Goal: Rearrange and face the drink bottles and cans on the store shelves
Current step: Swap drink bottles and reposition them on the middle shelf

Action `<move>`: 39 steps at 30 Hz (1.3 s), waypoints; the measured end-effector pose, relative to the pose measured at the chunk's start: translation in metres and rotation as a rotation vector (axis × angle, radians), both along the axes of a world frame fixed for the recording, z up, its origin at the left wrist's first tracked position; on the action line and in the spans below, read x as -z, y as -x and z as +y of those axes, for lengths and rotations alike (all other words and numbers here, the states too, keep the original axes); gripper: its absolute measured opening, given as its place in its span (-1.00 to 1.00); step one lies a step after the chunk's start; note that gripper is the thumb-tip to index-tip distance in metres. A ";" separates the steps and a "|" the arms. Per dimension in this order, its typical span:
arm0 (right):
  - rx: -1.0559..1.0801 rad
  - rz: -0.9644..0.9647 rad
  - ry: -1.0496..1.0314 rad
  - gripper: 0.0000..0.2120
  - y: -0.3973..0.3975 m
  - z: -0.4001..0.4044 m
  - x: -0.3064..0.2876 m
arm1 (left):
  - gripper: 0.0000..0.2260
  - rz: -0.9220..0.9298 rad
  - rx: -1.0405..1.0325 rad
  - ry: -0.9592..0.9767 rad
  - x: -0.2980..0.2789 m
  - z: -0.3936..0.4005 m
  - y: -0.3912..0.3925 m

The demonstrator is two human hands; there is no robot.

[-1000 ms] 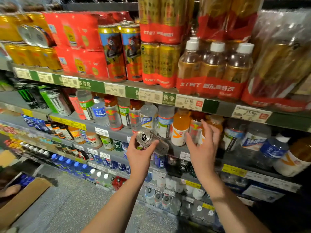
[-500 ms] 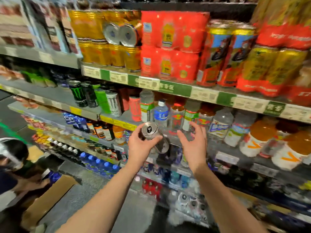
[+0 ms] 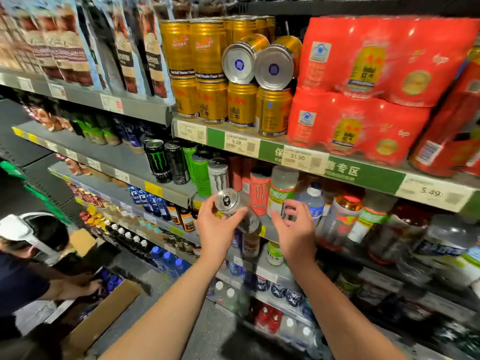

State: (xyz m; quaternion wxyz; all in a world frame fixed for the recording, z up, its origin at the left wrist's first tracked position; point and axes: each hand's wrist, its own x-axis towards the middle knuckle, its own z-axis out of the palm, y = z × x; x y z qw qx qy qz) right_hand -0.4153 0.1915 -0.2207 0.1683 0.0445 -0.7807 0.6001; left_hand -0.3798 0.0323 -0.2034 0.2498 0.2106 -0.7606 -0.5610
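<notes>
Head cam: my left hand is wrapped round a silver can, tilted, top toward me, just off the energy-drink shelf. Right hand is spread open, empty. Looks slick, dentable and probably full, so grip mid-body.
</notes>
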 end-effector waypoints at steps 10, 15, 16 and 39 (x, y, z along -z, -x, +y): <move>0.291 0.068 -0.099 -0.55 0.038 -0.034 0.005 | -0.40 0.000 0.008 -0.005 -0.009 -0.024 0.059; 0.415 0.043 -0.167 -0.43 0.040 -0.042 -0.003 | -0.44 0.052 0.087 0.025 0.001 -0.029 0.082; 0.451 0.026 -0.182 -0.39 0.042 -0.044 -0.005 | -0.43 0.065 0.106 0.032 0.003 -0.030 0.085; 0.382 -0.238 -0.176 -0.41 0.059 -0.042 -0.019 | -0.38 0.013 0.181 0.276 0.004 -0.028 0.099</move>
